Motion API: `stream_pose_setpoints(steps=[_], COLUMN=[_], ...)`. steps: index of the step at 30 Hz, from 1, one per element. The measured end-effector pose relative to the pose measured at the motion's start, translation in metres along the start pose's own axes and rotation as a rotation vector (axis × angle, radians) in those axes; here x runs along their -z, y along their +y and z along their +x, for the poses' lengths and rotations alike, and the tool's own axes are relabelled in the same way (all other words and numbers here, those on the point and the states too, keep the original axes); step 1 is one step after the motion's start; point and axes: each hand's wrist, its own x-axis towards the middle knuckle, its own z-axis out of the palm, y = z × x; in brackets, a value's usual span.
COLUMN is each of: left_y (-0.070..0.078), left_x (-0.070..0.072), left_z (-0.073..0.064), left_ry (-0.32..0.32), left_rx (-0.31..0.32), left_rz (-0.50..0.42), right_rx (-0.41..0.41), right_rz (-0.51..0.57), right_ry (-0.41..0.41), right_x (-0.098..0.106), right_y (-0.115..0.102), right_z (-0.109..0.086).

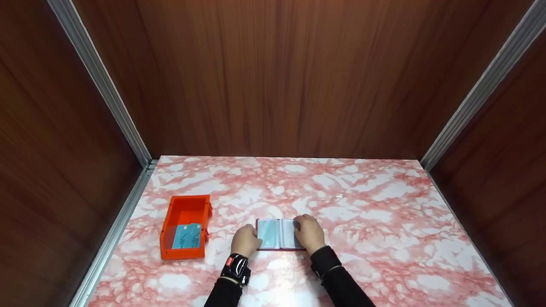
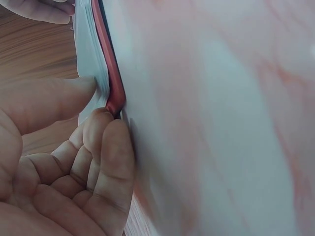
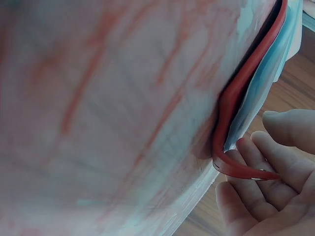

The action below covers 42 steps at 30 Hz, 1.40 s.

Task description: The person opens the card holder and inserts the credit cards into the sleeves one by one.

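An open card holder [image 1: 268, 234] with clear plastic sleeves and a dark red cover lies on the table in the head view. My left hand [image 1: 246, 241] holds its left edge; in the left wrist view the thumb [image 2: 74, 98] is on the sleeves and curled fingers meet the red cover [image 2: 114, 83]. At the right edge is my right hand [image 1: 310, 233]. In the right wrist view the bent end of the red cover [image 3: 236, 168] lies against that hand's curled fingers, with the thumb [image 3: 285, 125] above.
An orange bin [image 1: 182, 254] stands to the left on the red-and-white marbled table [image 1: 375, 256]. Inside it lie blue cards [image 1: 186, 236]. Brown wood-grain panels [image 1: 273, 85] with metal corner rails [image 1: 106, 85] surround the table at the back and sides.
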Motion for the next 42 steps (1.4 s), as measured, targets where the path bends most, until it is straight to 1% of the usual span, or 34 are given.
stream_pose_setpoints(steps=[8,11,15,20,23,26,30,33,38,42], left_y=[0.001,0.0,-0.001,0.001,0.003,0.005,0.007,0.005,-0.001,-0.008], left_x=[0.002,0.002,0.004,0.012,0.021,0.035,0.055,0.069,0.089,0.104], left_z=[0.0,0.0,0.001,0.003,0.006,0.009,0.014,0.017,0.022,0.027], left_ry=[-0.015,-0.01,0.0,0.032,0.072,0.105,0.115,0.14,0.213,0.236], left_rx=[0.006,-0.013,-0.019,0.019,0.033,0.034,0.051,0.062,0.08,0.089], left_rz=[0.0,0.008,0.005,-0.011,-0.011,-0.018,-0.034,-0.032,-0.034,-0.026], right_rx=[0.003,0.008,0.017,0.018,0.014,0.012,0.005,-0.001,-0.003,-0.006], right_rz=[0.004,0.005,0.005,0.005,0.005,0.005,0.006,0.006,0.002,-0.002], right_ry=[-0.018,-0.019,-0.015,-0.013,-0.012,-0.013,-0.02,-0.026,-0.032,-0.03], right_x=[0.0,-0.001,-0.002,-0.001,-0.001,0.0,0.0,-0.001,-0.001,0.0], right_y=[0.002,0.002,0.003,0.003,0.002,0.002,0.002,0.002,0.002,0.002], right_z=[-0.001,-0.002,-0.002,-0.002,-0.002,-0.001,-0.001,-0.001,-0.001,-0.001])
